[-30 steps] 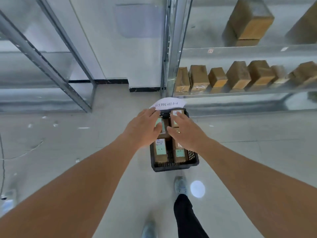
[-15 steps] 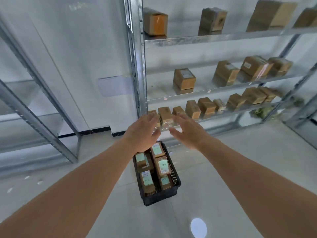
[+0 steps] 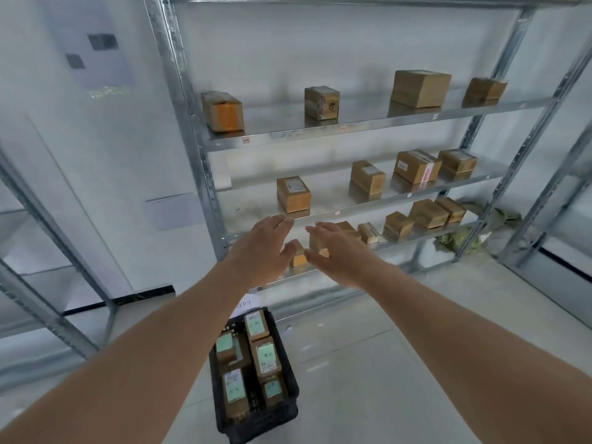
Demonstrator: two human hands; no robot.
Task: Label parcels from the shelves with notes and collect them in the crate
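Note:
A black crate (image 3: 290, 379) stands on the floor below my arms, holding several brown parcels (image 3: 266, 357) with green notes on top. My left hand (image 3: 259, 248) and my right hand (image 3: 336, 251) reach forward side by side, fingers spread and empty, in front of the lowest shelf. Between the two hands shows a small brown parcel (image 3: 299, 256) on that shelf, partly hidden by them. More brown parcels (image 3: 293, 193) stand on the metal shelving (image 3: 352, 206) above. A white sheet with print (image 3: 245, 304) lies behind the crate.
A second metal rack (image 3: 41, 219) stands at the left, another rack post (image 3: 544, 200) at the right. Green bags (image 3: 461, 240) lie on the floor behind the shelving. The floor is pale tile around the crate.
My view has lifted from the crate to the shelves. Both hands have left the parcels in the crate and risen forward toward the lowest shelf.

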